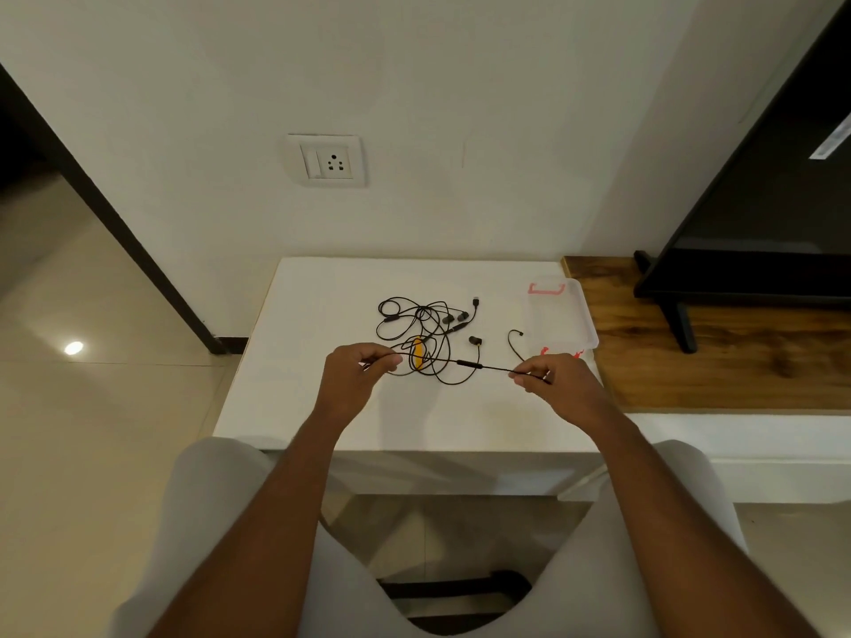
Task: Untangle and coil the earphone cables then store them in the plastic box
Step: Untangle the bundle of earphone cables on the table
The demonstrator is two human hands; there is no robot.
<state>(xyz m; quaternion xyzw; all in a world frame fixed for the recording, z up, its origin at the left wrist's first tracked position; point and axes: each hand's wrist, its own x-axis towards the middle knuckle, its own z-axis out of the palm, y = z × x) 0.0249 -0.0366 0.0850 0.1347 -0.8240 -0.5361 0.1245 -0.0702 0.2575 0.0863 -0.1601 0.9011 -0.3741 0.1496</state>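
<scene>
Earphone cables (421,331), black, lie as one loose tangle near the centre of the white tabletop (294,361); loops cross each other and no coil has been formed. One strand w/ an inline remote (469,363) is lifted clear of the heap and pulled roughly straight between both hands. Left hand (354,377) pinches its left end, fingers closed narrow on the wire; right hand (550,384) pinches the other end the same way, w/ a short free tail curling up to a small tip (519,333). Loose earbud (475,341) rests just beyond the taut strand; two more buds (456,317) and a plug (475,300) sit at the far right edge of the tangle. Yellow-orange piece (417,354) lies inside the heap; what it is cannot be told from this view.

Clear plastic box (585,315), red clips at its near and far ends, stands at the right edge of the table, apart from the cables; it looks empty, and whether a lid is on it is unclear.

Progress (judged): early stage. Untangling has only begun, one strand partly separated. Left to do: free remaining loops, coil each cable, place all in box.

Surroundings: wall socket (327,162) above, wooden shelf (690,333) to the right.
</scene>
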